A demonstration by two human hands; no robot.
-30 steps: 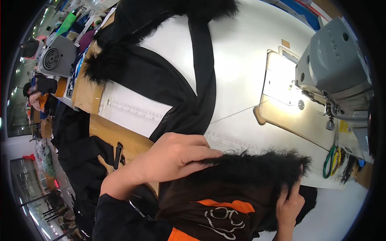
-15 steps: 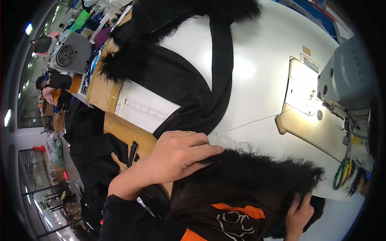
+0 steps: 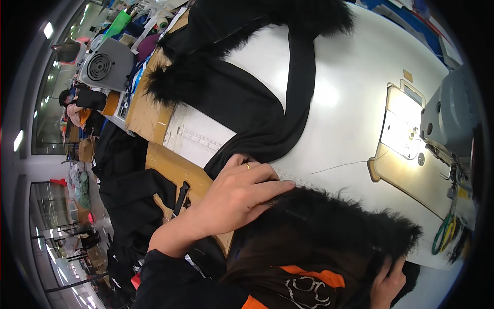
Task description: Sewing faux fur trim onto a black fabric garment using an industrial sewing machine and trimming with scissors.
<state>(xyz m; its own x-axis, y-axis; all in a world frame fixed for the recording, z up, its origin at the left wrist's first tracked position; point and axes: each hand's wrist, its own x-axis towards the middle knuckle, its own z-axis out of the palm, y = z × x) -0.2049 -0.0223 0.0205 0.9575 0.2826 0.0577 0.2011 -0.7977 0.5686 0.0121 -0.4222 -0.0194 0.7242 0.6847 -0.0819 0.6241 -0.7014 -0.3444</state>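
Black fabric edged with shaggy black fur (image 3: 339,213) stretches between my two hands at the table's near edge. My left hand (image 3: 242,193), with a ring on one finger, is closed on its left end, thumb hidden beneath. At the right end my right hand (image 3: 389,283) grips the fur edge, its fingers partly buried in the pile. Just beyond my left hand lies a smooth black cloth piece (image 3: 267,126), curving away to more black fur (image 3: 180,80) at the far left. A printed ruler scale (image 3: 293,175) runs along the table beside my left fingertips.
A grey sewing machine (image 3: 450,110) with its lamp lit stands at the right of the white table (image 3: 345,72). Scissors (image 3: 446,232) with coloured handles hang below it. A loose thread (image 3: 342,166) crosses the tabletop. Dark cloth (image 3: 128,190) is heaped at the left; a person (image 3: 74,105) is farther off.
The whole scene has shifted slightly rightward in view. My left hand has bunched its fingers a little at the cloth edge; both hands keep hold of the fur-edged fabric.
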